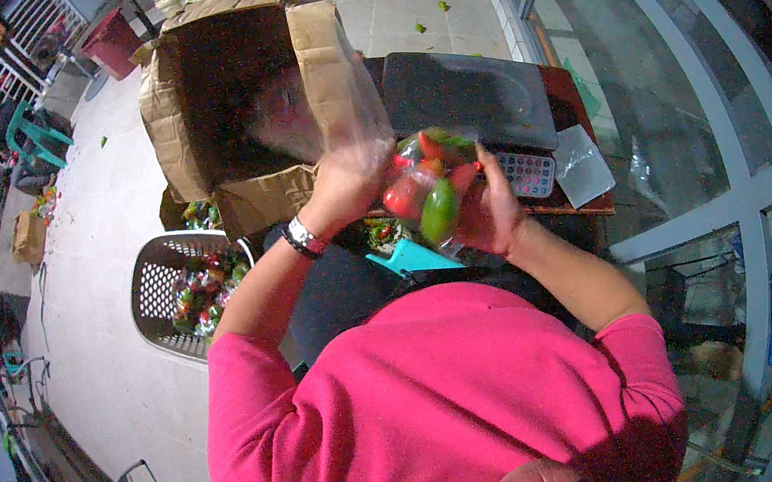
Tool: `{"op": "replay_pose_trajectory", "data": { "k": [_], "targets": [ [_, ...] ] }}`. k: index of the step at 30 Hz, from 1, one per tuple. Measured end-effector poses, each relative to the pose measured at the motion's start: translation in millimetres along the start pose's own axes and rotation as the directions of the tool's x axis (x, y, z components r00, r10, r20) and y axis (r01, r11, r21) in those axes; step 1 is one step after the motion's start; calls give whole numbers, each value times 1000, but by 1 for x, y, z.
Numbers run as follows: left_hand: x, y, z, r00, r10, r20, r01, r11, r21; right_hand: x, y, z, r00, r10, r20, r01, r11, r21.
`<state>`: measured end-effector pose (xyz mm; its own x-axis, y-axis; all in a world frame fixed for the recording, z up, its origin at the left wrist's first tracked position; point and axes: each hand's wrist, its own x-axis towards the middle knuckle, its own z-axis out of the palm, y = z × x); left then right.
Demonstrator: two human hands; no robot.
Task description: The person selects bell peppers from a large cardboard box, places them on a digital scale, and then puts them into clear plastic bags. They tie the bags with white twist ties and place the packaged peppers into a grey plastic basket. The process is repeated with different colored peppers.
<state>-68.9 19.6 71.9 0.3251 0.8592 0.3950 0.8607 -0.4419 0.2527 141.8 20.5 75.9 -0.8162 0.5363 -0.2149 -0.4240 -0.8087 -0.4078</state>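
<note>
Both my hands are raised in front of my pink shirt around a clear plastic bag of red and green peppers (428,188). My right hand (489,212) cups the bag from below and the side. My left hand (350,179), with a beaded band on the wrist, grips the top of the bag and its loose plastic, which blurs upward. The bag hangs just in front of a dark digital scale (469,96) with a keypad.
A large open cardboard box (234,105) lies on its side behind my hands. A white mesh basket (160,283) with bagged peppers stands on the floor at left. A small clear bag (582,164) rests on the red table beside the scale. A glass wall runs along the right.
</note>
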Motion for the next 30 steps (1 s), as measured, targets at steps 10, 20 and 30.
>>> {"op": "replay_pose_trajectory", "data": {
  "k": [10, 20, 30],
  "targets": [
    [0, -2, -6, 950, -295, -104, 184, 795, -577, -19, -25, 13, 865, -347, 362, 501, 645, -577],
    [-2, 29, -21, 840, -255, 478, 511, 79, -856, 0, -18, -23, 600, -305, 740, 522, -552, -651],
    [-5, 5, 9, 980, -171, -98, 81, 804, -588, 11, -5, -53, 802, -268, 534, 560, 24, -828]
  ]
}}
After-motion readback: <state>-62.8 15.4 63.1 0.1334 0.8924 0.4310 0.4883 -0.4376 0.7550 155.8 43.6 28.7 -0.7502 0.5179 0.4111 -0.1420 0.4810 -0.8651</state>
